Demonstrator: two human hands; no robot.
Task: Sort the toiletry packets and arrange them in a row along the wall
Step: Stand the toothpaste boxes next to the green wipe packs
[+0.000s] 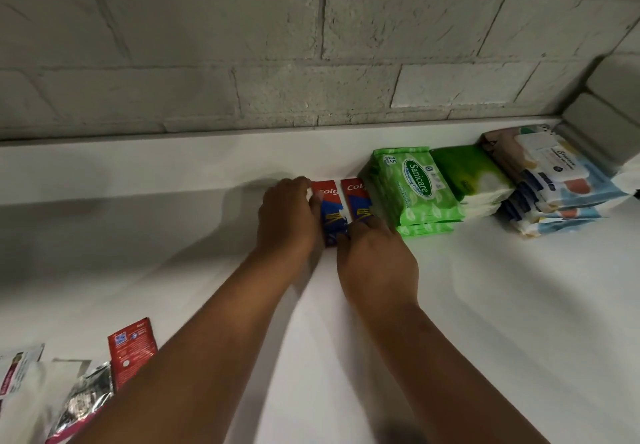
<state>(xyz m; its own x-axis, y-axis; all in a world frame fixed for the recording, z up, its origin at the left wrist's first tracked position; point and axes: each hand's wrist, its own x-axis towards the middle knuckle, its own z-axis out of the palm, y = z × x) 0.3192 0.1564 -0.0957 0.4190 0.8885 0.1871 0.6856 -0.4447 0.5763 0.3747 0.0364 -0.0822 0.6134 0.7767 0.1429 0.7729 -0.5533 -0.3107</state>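
Two red and blue toothpaste sachets lie side by side near the wall, the left one [329, 208] and the right one [357, 197]. My left hand [286, 219] rests against the left edge of the left sachet, thumb on top of it. My right hand [375, 256] covers the near ends of both sachets with its fingers laid on them. To their right runs a row: a stack of green wipe packs [414, 189], green and white tissue packs [474, 180], and a pile of blue and white wipe packs [550, 180].
The white counter [485, 305] meets a grey brick wall [277, 62] at the back. At the bottom left lie loose sachets: a red one [131, 350], a silver foil one [85, 398] and white and pink ones [17, 374].
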